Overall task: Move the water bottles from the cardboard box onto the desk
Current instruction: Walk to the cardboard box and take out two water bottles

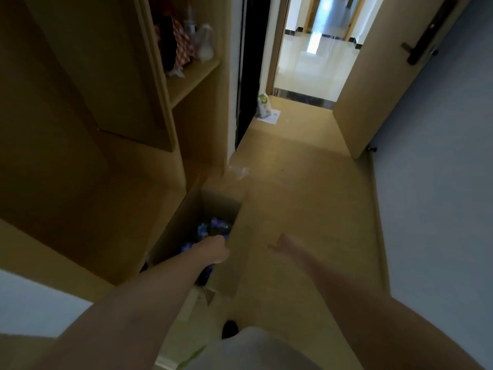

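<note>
1. Reaching down, the left hand [214,249] dips into the open brown cardboard box [234,252] on the floor; its fingers are hidden below the rim, so I cannot tell whether they grip anything.
2. Right of that box, the right hand [281,244] hangs blurred above the tan wood floor [306,182] with fingers spread and nothing held.
3. Just beyond the left hand, inside the box, lie clear plastic water bottles with blue and purple labels [213,227], dim and hard to count.
4. Left of the left hand rises a tall light-wood cabinet [80,116], with a clear bottle [205,44] on its open shelf.
5. Farther ahead of both hands, a small green-and-white bag [264,105] sits on the floor near an open doorway [314,49].
</note>
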`<move>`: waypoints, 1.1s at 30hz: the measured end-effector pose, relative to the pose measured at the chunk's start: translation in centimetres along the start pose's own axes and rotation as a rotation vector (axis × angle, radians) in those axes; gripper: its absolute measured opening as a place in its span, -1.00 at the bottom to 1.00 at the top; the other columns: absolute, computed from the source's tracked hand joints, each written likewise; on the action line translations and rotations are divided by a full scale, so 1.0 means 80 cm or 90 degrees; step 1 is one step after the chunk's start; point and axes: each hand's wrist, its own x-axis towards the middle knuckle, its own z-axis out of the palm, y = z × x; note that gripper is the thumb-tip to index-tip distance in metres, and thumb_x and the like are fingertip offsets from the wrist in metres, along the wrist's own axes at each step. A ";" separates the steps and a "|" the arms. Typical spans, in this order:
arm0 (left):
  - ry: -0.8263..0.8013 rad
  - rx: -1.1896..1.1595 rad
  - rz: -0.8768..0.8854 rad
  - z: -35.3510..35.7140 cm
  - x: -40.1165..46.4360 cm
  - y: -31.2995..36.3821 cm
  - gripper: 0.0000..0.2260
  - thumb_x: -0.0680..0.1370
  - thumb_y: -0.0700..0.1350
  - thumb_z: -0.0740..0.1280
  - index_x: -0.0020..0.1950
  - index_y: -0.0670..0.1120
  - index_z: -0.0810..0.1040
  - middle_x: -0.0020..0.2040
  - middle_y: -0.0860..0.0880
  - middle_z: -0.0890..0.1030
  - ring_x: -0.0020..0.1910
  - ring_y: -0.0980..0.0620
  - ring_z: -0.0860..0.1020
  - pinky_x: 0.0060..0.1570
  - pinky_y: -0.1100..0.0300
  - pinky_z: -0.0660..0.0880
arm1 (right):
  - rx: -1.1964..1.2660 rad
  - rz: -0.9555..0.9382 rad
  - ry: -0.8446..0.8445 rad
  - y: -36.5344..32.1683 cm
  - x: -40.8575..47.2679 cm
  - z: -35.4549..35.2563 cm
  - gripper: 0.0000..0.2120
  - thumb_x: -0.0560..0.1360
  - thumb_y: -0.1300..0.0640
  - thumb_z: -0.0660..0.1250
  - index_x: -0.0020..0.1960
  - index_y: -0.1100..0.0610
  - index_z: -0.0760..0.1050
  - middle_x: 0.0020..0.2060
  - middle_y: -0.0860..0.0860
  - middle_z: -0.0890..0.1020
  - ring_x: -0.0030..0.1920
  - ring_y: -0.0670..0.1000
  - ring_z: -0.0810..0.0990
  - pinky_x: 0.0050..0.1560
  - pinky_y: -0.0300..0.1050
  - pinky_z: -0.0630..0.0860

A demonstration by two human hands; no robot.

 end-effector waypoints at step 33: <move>0.163 -0.637 -0.548 -0.044 0.174 0.034 -0.80 0.61 -0.15 0.16 0.08 -0.25 0.49 -0.07 -0.17 0.49 -0.11 -0.10 0.46 -0.23 0.12 0.37 | -0.395 -0.407 -0.524 -0.218 0.408 -0.065 -0.54 0.63 -0.03 0.17 -0.41 0.07 0.21 -0.55 -0.03 0.17 -0.57 -0.01 0.13 -0.39 -0.14 0.17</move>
